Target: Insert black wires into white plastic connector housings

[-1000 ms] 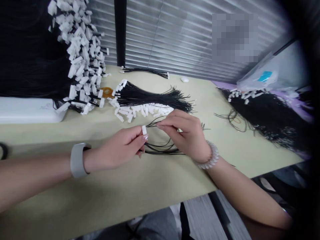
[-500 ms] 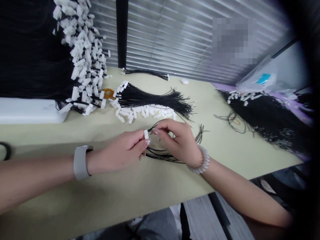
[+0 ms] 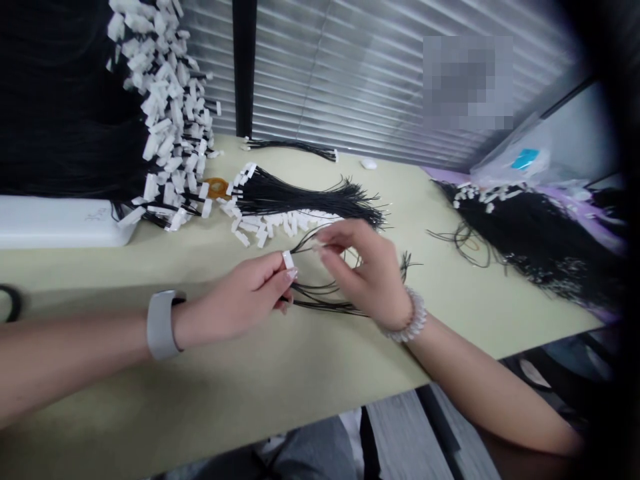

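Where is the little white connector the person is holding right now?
In the head view, the white connector sits pinched in the left hand, just left of the right hand and below the bundle of black wires.

Grey metal window blinds (image 3: 350, 73) fill top of picture, soft light on slats. Blurry square patch (image 3: 467, 83) on blinds, upper right. Black post (image 3: 244, 73) runs up blinds, top middle. Grey wall (image 3: 575, 127) at far right, behind see-through plastic bag (image 3: 505, 167) with blue label. Long pale green table (image 3: 210, 380) crosses picture. White box (image 3: 60, 223) on table, left. Purple mat (image 3: 440, 175) on table, right. Grey boards (image 3: 400, 440) below table edge, bottom middle.
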